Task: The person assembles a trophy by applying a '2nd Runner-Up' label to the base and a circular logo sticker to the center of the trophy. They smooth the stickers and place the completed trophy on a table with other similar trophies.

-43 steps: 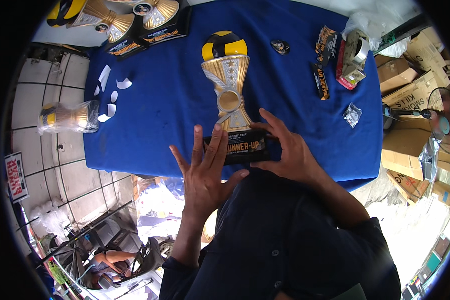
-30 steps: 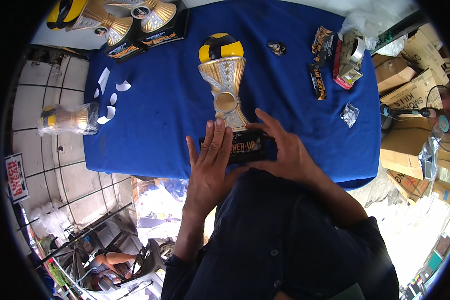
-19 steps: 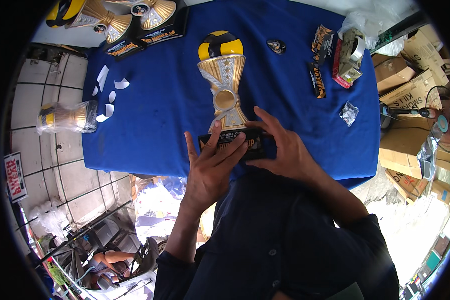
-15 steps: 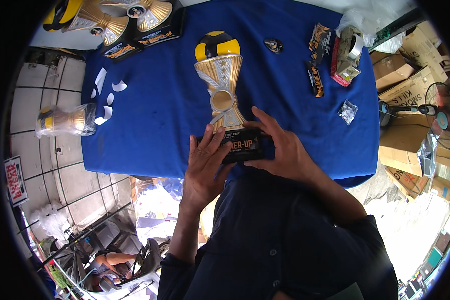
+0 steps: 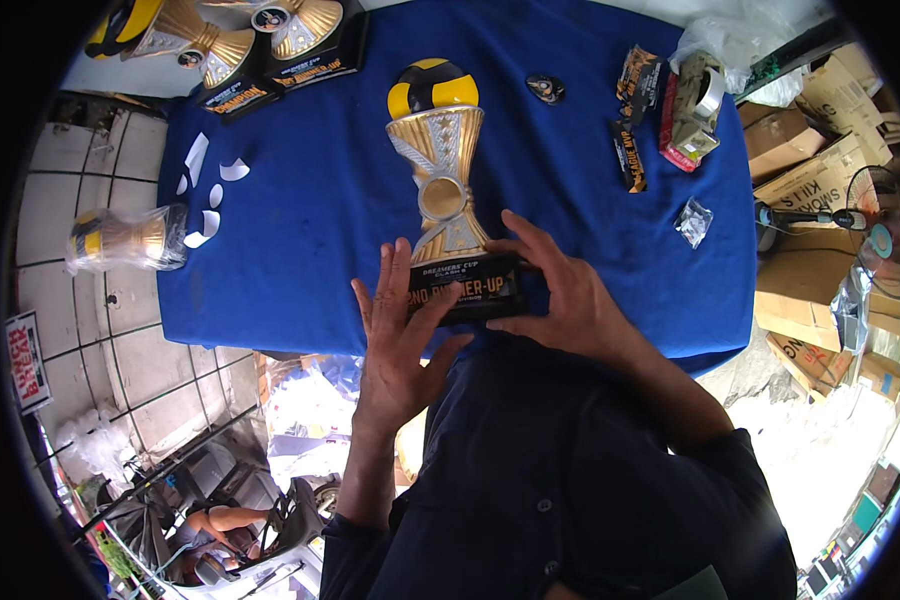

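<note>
Pressing at the black base (image 5: 467, 290) of a gold trophy (image 5: 440, 180), we work at the near edge of the desk (image 5: 310, 230), which is covered in a blue cloth. The trophy lies flat on the cloth, its yellow-and-black ball top (image 5: 432, 88) pointing away from us and its base toward us. Our left hand (image 5: 400, 340) lies open, fingers spread and flat over the left part of the printed plate on the base. Our right hand (image 5: 560, 290) cups the base's right end, fingers curled around its edge.

The plate appears already in place on the base, so we judge the sticking as mostly done, with only the smoothing down left. White backing scraps (image 5: 205, 190) lie on the cloth to the left. Two more trophies (image 5: 260, 35) lie at the far corner with plates on their bases, seemingly done. One wrapped trophy (image 5: 120, 238) rests at the desk's left edge, still in clear plastic. A tape roll (image 5: 708, 90) sits far right.
</note>
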`<state>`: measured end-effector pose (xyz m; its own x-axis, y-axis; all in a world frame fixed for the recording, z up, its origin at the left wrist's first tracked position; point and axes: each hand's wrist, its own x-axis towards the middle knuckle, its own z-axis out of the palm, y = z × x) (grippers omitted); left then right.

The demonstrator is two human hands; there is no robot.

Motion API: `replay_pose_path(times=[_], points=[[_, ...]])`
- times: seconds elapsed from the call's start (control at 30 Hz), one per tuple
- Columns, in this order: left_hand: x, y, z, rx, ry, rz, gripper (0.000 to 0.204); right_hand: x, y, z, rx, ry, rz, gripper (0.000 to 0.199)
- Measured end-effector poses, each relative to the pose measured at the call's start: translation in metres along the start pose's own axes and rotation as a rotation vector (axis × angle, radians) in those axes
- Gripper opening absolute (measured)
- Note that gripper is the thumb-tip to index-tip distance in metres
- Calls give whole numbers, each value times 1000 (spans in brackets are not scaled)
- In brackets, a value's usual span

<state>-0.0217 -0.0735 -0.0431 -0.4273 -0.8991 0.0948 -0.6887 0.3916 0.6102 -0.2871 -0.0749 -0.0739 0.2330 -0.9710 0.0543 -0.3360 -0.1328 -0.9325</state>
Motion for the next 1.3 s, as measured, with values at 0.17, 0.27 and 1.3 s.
replay_pose_path(times=[0.17, 0.27, 1.3], points=[[-6, -9, 6, 220, 56, 67, 43, 1, 0, 3, 8, 6, 0, 124], [-2, -2, 10, 324, -16, 128, 42, 2, -2, 1, 5, -2, 13, 124], [19, 23, 3, 327, -140, 159, 57, 2, -3, -1, -20, -2, -11, 125]])
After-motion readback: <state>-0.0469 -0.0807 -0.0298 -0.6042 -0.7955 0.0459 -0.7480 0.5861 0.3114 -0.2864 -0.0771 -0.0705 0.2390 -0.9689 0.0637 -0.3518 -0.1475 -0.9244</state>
